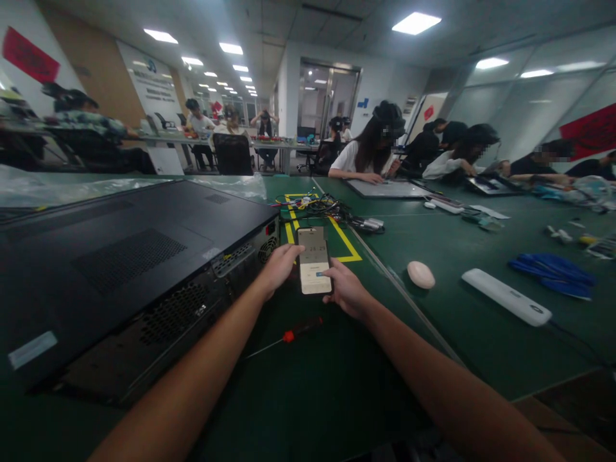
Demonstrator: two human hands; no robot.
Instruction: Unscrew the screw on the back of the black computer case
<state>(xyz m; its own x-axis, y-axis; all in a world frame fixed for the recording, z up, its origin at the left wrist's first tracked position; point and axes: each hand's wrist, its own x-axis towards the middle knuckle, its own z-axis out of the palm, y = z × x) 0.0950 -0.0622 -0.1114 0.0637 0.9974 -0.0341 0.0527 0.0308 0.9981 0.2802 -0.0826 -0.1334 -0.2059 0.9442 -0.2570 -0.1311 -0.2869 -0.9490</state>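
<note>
A phone (314, 260) with a lit screen is held upright between both hands, above the green table (308, 398). My left hand (283, 268) is closed on its left edge, the thumb lying over the side of the screen. On the right edge, my right hand (347, 289) grips the phone, with its thumb near the lower part of the screen. Below the phone lies a screwdriver (289, 335) with a red and black handle. The black computer case (129, 256) lies on its side to the left, close to my left hand.
Beyond the phone are tangled cables (327, 206) and yellow tape (347, 240). To the right lie a pale oval object (421, 274), a white bar-shaped device (505, 296) and blue gloves (553, 273). A person (368, 151) works across the table; others sit farther back.
</note>
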